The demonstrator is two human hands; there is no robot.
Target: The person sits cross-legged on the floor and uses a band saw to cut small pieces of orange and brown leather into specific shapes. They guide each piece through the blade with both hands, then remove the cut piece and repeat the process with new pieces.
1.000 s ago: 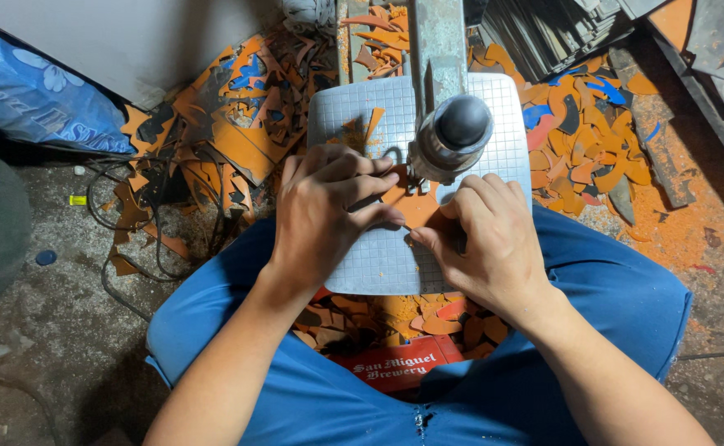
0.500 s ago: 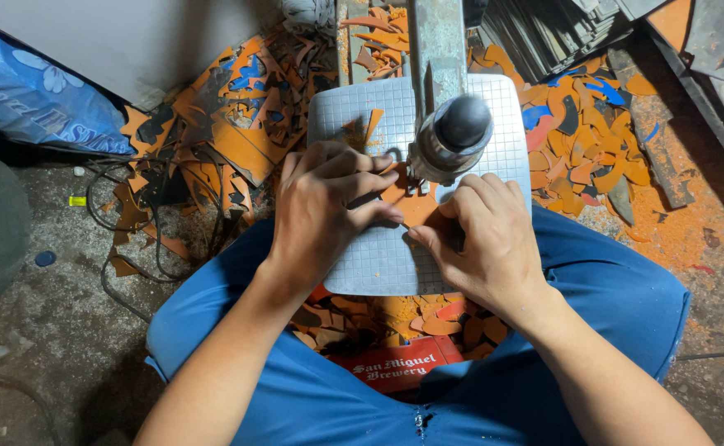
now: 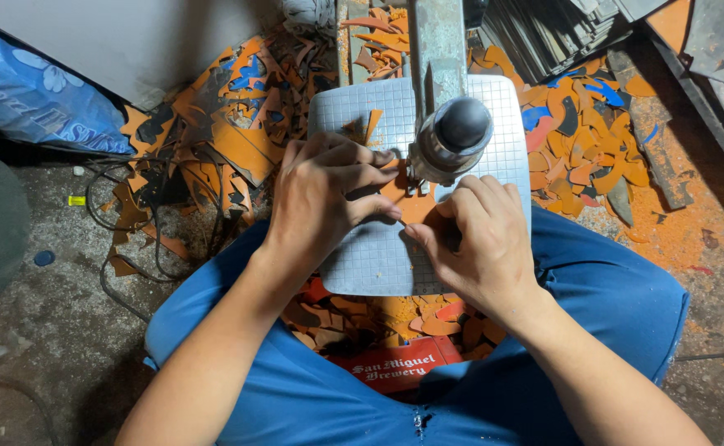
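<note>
1. Sitting nearest are two knees in blue cloth, with one red crate (image 3: 395, 367) of scraps between them.
2. One left hand (image 3: 329, 198) and one right hand (image 3: 482, 239) pinch a single orange piece (image 3: 407, 198), both closed on it.
3. It lies flat on the one gridded metal plate (image 3: 378, 256), under one machine head (image 3: 453, 136); its long axis is hidden.
4. Countless orange and blue offcuts (image 3: 577, 157) lie beyond.

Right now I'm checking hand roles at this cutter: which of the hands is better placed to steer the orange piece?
Probably the left hand: it lies flat over the orange piece beside the cutter head. The right hand only pinches its near edge.
</note>
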